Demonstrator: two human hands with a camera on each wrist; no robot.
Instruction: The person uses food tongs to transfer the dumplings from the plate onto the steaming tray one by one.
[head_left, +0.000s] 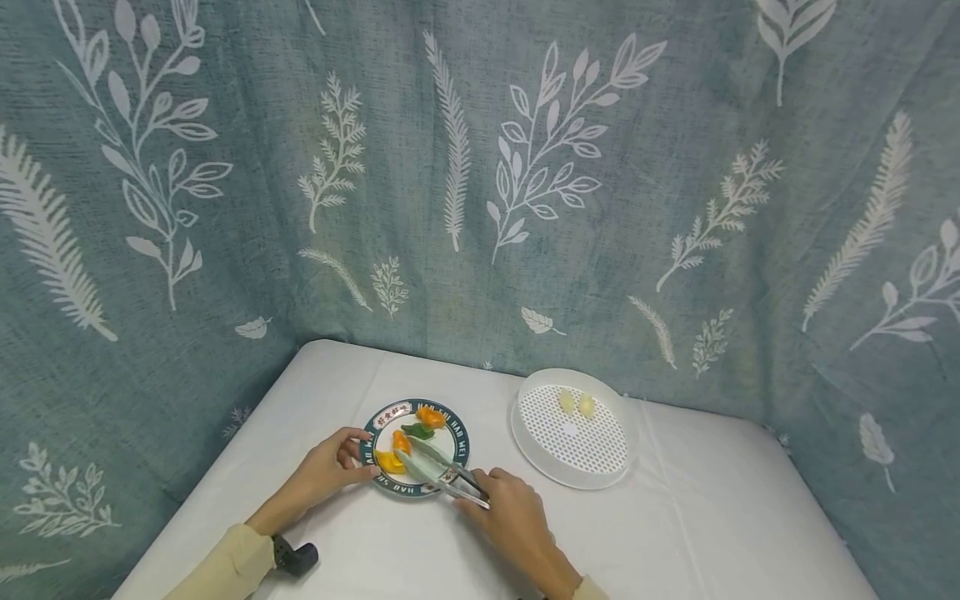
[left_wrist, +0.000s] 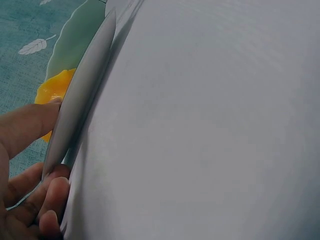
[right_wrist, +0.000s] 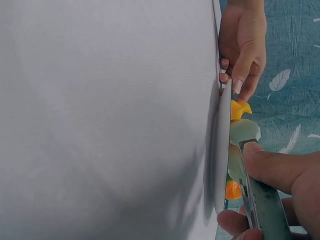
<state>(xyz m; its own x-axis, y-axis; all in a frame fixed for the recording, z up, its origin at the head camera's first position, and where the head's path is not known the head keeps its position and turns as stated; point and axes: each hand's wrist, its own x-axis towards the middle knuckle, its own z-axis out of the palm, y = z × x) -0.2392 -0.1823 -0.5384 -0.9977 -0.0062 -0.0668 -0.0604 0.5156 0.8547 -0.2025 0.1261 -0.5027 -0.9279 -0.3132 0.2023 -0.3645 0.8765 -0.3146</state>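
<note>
A person in cream-coloured sleeves (head_left: 232, 560) is working over a counter (head_left: 750, 533) covered in white cloth, a black device (head_left: 296, 557) showing at the left wrist. The right hand (head_left: 517, 508) is grasping the dark-handled metal tongs with pale green heads (right_wrist: 262, 202), its fingers wrapped about the handles and its thumb pressing on one arm. The left hand (head_left: 330, 467) is pinching the near left edge of a round white plate with a dark green, white-lettered rim (head_left: 461, 446), the thumb lying along the top and the other fingers curling at the edge and below. On the plate, a glossy yellow curled piece (head_left: 390, 463) is lying closest to the left hand, and a small orange piece (head_left: 401, 440) is resting just beyond it, at the tips of the tongs; whether they are pinching it cannot be told. Farther across the plate, a dark green piece (head_left: 417, 431) is sitting beside a larger orange piece (head_left: 430, 417). To the right, apart from the plate, a round white basket with a perforated base (head_left: 592, 446) is holding two pale yellow pieces (head_left: 586, 406) near its far side. Behind everything, a blue-green curtain printed with white leaves (head_left: 247, 208) is hanging.
</note>
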